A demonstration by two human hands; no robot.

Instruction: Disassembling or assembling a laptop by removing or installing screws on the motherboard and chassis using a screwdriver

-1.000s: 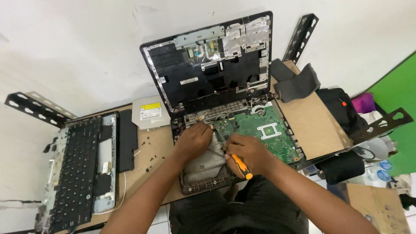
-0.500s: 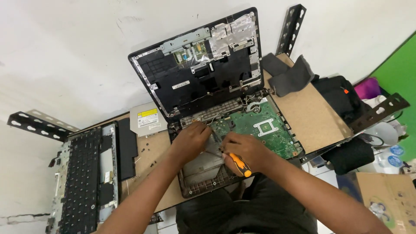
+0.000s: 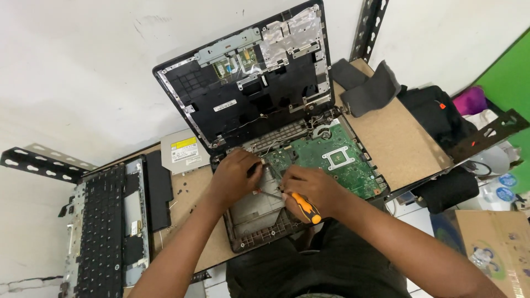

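Right hand point(image 3: 312, 190) fingers wrapped round orange-black screwdriver point(image 3: 301, 205), tip toward left hand point(image 3: 234, 179); left fingers curled, pressing on opened laptop base point(image 3: 259, 221) at desk point(image 3: 397, 138) front edge, beside green motherboard point(image 3: 337, 160); detached keyboard point(image 3: 102, 221) far left

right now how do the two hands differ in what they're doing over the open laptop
The right hand grips an orange-and-black screwdriver, its shaft pointing left; the left hand holds no tool I can see, its fingers pressing down on the laptop base. The right hand lies beside the green circuit board; the left sits nearer the grey bay. Both are bare and meet over the same spot.
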